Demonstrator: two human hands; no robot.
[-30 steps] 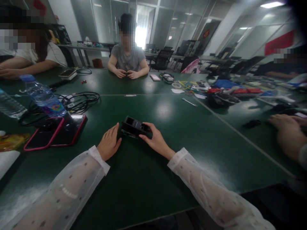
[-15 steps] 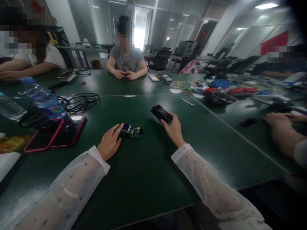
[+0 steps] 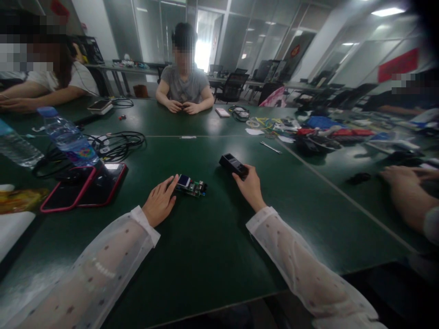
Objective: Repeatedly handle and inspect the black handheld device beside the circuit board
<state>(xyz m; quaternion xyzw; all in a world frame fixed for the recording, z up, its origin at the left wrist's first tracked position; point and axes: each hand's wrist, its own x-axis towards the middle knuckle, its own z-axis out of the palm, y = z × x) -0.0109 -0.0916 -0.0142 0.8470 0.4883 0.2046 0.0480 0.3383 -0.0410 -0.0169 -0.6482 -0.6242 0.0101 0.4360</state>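
circuit board on the desk, between left hand and right hand
left's loosely spread, not gripping, fingertip at the board's screen end; right's pinching a black case by its near end

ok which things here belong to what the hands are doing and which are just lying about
In play: black case, held by the right hand; circuit board, at the left hand.
Lying about: wrench, bottles, black cables, red-rimmed phone.
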